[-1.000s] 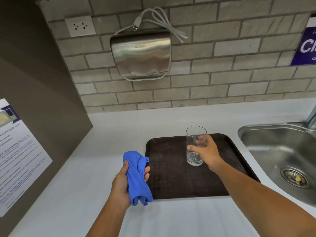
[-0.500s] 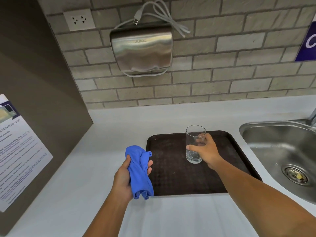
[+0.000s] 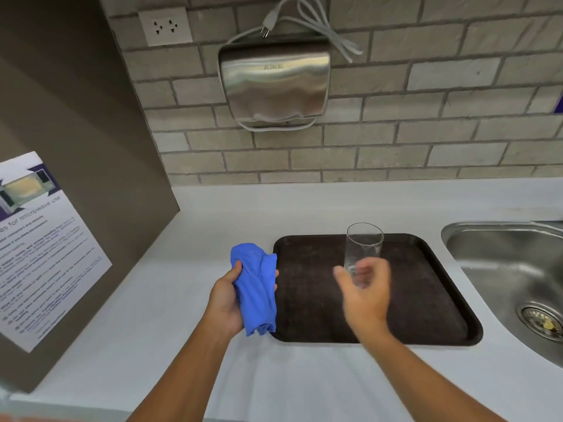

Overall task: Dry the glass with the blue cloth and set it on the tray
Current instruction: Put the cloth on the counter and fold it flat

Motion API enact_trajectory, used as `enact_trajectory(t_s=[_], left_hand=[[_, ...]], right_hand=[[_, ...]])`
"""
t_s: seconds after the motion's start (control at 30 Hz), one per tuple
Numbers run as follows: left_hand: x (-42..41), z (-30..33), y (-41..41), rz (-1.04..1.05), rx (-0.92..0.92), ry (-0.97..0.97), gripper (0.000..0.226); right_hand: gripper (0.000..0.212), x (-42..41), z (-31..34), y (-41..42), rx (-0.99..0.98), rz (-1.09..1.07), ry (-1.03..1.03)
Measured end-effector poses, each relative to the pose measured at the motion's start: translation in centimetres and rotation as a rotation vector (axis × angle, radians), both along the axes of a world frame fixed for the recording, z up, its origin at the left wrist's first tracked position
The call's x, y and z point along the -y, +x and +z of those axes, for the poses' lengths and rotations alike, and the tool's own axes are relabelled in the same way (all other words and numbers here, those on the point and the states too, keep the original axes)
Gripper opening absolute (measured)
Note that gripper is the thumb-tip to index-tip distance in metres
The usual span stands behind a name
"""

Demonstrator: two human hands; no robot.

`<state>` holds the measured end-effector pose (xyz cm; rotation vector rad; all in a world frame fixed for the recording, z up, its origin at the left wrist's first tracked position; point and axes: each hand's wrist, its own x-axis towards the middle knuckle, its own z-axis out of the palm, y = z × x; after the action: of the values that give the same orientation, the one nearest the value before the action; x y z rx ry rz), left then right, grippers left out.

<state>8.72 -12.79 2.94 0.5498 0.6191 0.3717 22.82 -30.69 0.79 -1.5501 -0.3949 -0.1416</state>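
Observation:
A clear empty glass (image 3: pixel 364 245) stands upright on the dark brown tray (image 3: pixel 307 306), near the tray's back middle. My right hand (image 3: pixel 367 300) is just in front of the glass's base, blurred by motion, with thumb and fingers spread and no firm grip visible. It covers the lowest part of the glass. My left hand (image 3: pixel 225 303) hovers at the tray's left edge, closed around the bunched blue cloth (image 3: pixel 254 287), which hangs down over the tray's front left corner.
A steel sink (image 3: pixel 502 263) is sunk into the white counter right of the tray. On the brick wall behind hang a steel hand dryer (image 3: pixel 274 83) and an outlet (image 3: pixel 166 25). A brown side panel with a printed notice (image 3: pixel 39 245) bounds the left.
My right hand has let go of the glass and drawn back toward me with fingers spread; the glass stays standing on the tray. The left hand still holds the cloth.

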Motion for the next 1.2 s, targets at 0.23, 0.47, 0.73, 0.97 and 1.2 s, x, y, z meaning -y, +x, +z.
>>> enact_trajectory(t_s=[0.23, 0.47, 0.73, 0.97, 1.2], left_hand=[[-2.6, 0.1, -1.7, 0.002, -0.050, 0.131, 0.046], [-6.2, 0.3, -4.3, 0.025, -0.167, 0.328, 0.031], [-7.8, 0.0, -6.9, 0.054, -0.302, 0.484, 0.027], [-9.3, -1.8, -7.6, 0.096, -0.551, 0.948, 0.019], [-11.1, -6.4, -7.0, 0.181, -0.740, 1.159, 0.023]], right_hand=[[0.047, -10.5, 2.6, -5.0, -0.838, 0.907, -0.245], [0.035, -15.1, 0.0, -7.6, -0.806, 0.782, -0.204], [0.044, -16.7, -0.2, -9.4, -0.625, 0.664, -0.157], [0.027, -16.8, -1.1, -9.0, -0.368, 0.519, -0.350], [0.015, -18.1, -3.7, -6.8, -0.424, 0.560, -0.658]])
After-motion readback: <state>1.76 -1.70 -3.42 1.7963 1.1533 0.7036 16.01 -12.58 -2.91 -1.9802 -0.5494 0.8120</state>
